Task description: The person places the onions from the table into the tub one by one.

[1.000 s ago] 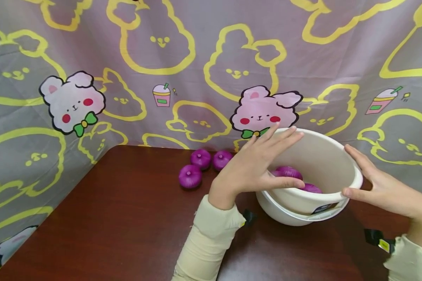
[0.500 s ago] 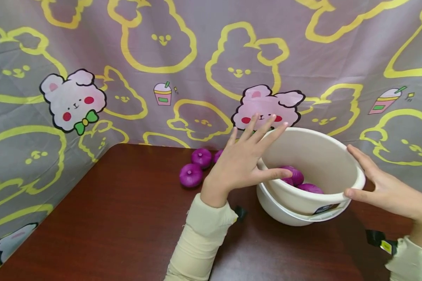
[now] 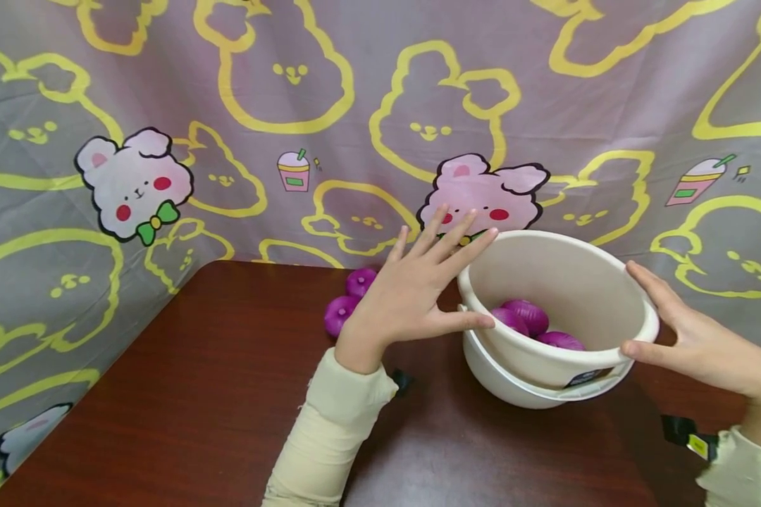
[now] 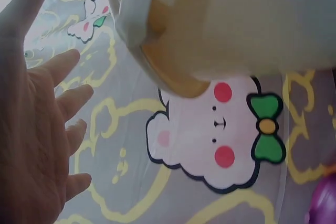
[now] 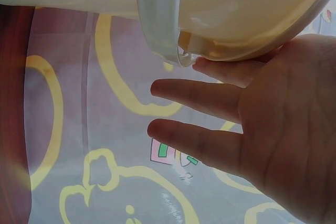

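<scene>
The left hand (image 3: 396,299), its fingers spread apart, has shifted leftward off the bucket's opening since the earlier frames and now partly covers the round purple onions (image 3: 337,318) on the dark reddish-brown table (image 3: 196,394). The right hand (image 3: 697,341) stays at the rim, thumb and forefinger touching it, fingers straight and apart. The cream, round, plastic-looking bucket (image 3: 583,296) stands on the table, three glossy purple onions (image 3: 526,318) showing inside. Behind hangs a grey-mauve cartoon-print curtain (image 3: 330,158).
</scene>
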Demonstrator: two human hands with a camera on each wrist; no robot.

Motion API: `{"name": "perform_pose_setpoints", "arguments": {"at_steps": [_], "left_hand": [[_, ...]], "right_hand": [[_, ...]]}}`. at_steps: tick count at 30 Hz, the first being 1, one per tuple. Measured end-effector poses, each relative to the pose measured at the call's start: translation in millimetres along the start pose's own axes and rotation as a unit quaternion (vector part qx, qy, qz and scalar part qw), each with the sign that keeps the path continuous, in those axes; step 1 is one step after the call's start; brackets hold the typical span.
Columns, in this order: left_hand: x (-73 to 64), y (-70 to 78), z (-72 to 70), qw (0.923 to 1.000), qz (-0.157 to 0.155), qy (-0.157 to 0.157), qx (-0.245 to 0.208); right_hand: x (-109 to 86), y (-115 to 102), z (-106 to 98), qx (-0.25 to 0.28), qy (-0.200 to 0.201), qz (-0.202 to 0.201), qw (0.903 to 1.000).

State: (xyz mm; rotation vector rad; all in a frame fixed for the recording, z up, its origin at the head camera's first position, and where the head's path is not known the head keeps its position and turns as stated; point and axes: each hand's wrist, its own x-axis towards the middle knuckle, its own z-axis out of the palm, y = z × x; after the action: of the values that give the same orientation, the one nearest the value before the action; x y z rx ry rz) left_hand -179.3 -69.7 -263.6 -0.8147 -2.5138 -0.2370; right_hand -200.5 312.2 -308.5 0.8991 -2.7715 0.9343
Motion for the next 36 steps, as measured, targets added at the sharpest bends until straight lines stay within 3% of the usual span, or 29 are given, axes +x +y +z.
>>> {"name": "perform_pose_setpoints", "arguments": {"at_steps": [13, 24, 36], "left_hand": [[-23.4, -25.9, -7.1, 0.9998, -0.010, 0.019, -0.003], [-39.6, -49.1, -12.9, 0.9990, -0.042, 0.006, 0.014], [-57.8, -67.5, -5.4, 0.9974, -0.054, -0.023, 0.043]], "right_hand": [[-0.9, -0.3, 0.0, -0.001, -0.004, 0.008, 1.0000], [-0.9, -0.7, -0.3, -0.007, -0.003, 0.006, 1.0000], [-0.9, -0.4, -1.5, -0.005, -0.002, 0.004, 1.0000]]}}
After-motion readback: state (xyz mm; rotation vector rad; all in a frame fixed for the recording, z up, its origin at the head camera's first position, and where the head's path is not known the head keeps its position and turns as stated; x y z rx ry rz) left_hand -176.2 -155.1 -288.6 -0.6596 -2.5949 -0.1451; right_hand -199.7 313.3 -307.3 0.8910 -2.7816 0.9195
